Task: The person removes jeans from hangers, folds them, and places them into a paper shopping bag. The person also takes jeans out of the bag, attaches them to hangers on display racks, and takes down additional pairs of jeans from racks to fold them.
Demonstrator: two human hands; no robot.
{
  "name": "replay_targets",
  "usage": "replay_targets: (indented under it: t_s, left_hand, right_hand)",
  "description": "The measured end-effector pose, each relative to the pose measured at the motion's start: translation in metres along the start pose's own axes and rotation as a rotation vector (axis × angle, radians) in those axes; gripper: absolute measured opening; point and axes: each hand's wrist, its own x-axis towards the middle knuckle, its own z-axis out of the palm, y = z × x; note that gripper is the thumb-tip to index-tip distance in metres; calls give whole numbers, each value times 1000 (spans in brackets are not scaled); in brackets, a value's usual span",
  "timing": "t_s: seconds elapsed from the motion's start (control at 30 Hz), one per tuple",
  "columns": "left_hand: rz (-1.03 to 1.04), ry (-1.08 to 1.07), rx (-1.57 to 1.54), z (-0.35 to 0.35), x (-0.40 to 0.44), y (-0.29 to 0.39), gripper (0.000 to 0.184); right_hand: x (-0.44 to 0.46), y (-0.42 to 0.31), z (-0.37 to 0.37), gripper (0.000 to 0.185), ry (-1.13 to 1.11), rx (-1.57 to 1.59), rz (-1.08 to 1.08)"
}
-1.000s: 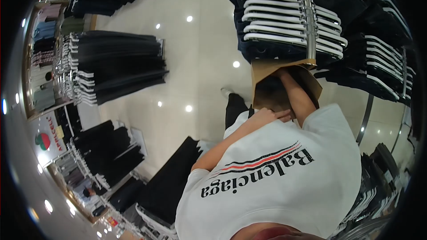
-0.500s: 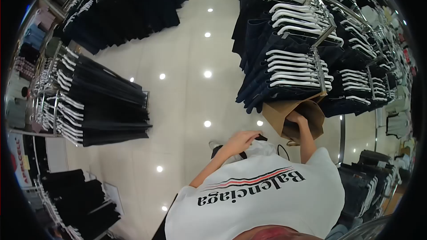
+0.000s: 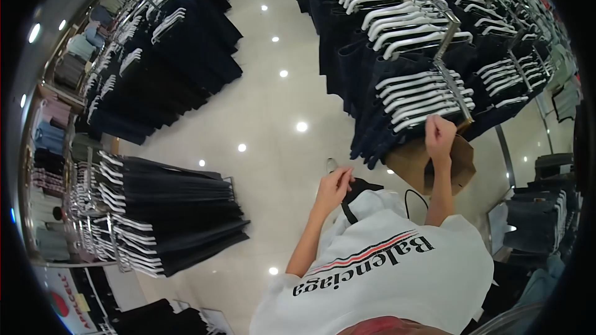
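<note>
My right hand (image 3: 439,136) is raised beside the front end of a row of white hangers (image 3: 425,108). Its fingers are curled closed, and I cannot make out anything in them. Just below it a brown paper bag (image 3: 406,164) hangs at the end of the rack, its mouth gaping. Dark jeans (image 3: 366,130) hang from these hangers. In front of my white shirt (image 3: 379,279), my left hand (image 3: 335,186) has its fingers drawn together next to a black item (image 3: 365,190); whether it grips something is hidden.
A chrome rail (image 3: 456,93) runs along the right-hand rack. Dark pleated garments (image 3: 186,211) hang on a low rack at left, with more dark clothes (image 3: 180,74) beyond. Glossy pale tile floor (image 3: 279,167) lies between the racks. Folded jeans (image 3: 534,223) are at lower right.
My right hand has come out of the paper bag and up to the hangers. My left hand's fingers have curled in. The view has shifted, with the left rack now lower and further right.
</note>
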Motion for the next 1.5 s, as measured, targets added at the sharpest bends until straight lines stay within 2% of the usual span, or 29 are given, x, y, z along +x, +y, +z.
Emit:
replay_targets:
  t_s: [0.07, 0.1, 0.13, 0.2, 0.23, 0.3, 0.33, 0.4, 0.57, 0.67, 0.73, 0.77, 0.83, 0.87, 0.93, 0.97, 1.03, 1.07, 1.13, 1.2, 1.27, 1.33, 1.5]
  left_hand:
    - [-167, 45, 21, -24, 7, -10, 21]
    - [-131, 146, 46, -34, 10, -23, 28]
    - [-129, 141, 73, -49, 12, -36, 28]
    - [-142, 336, 270, -85, 16, -65, 39]
    - [-141, 321, 296, -106, 16, -86, 39]
    - [-362, 568, 87, -142, 20, -120, 47]
    - [-371, 558, 105, -158, 31, -120, 47]
    - [-391, 703, 145, -191, 52, -115, 48]
    - [-349, 778, 22, -248, 162, -125, 50]
    - [-257, 696, 82, -261, 251, -140, 50]
    - [-258, 600, 37, -256, 309, -138, 47]
    - [-226, 476, 41, -252, 336, -141, 46]
    - [-214, 263, 15, -247, 386, -145, 45]
    - [-217, 240, -7, -247, 408, -156, 45]
    - [-79, 80, 95, -249, 457, -180, 46]
    - [-85, 17, 83, -254, 482, -179, 40]
    - [-22, -84, 85, -271, 536, -185, 40]
    - [29, -160, 119, -282, 562, -182, 40]
    - [40, -226, 54, -304, 614, -177, 41]
    - [124, -341, 65, -330, 664, -176, 43]
    - [150, -380, 30, -358, 709, -175, 44]
    - [191, -407, 36, -381, 746, -188, 48]
    - [82, -418, 28, -422, 818, -211, 46]
  right_hand:
    - [22, -15, 60, 36, 65, 19, -219]
    - [30, -19, 90, 34, 37, 50, -263]
    - [39, -21, 122, 32, 14, 81, -307]
    - [59, -30, 187, 30, 7, 285, -436]
    - [69, -34, 219, 28, -45, 345, -467]
    - [92, -46, 271, 28, -108, 417, -538]
    - [105, -53, 293, 28, -118, 431, -580]
    - [132, -65, 323, 29, -114, 480, -559]
    - [186, -38, 374, 31, -101, 517, -507]
    - [210, -8, 390, 32, -134, 395, -445]
    - [221, 6, 397, 32, -173, 323, -318]
    - [226, 14, 404, 32, -174, 294, -311]
    - [234, 29, 421, 31, -246, 256, -112]
    - [238, 36, 430, 31, -249, 227, -102]
    - [253, 51, 450, 21, -390, 110, 63]
    - [261, 60, 461, 21, -385, 69, 69]
    - [271, 70, 484, 15, -468, -188, 264]
    - [280, 69, 493, 15, -460, -213, 286]
    - [306, 68, 512, 11, -403, -322, 458]
    - [324, 69, 529, 12, -381, -351, 525]
    - [342, 76, 554, 15, -111, -373, 594]
    - [362, 79, 569, 20, -42, -430, 723]
    - [407, 111, 597, 13, 226, -490, 624]
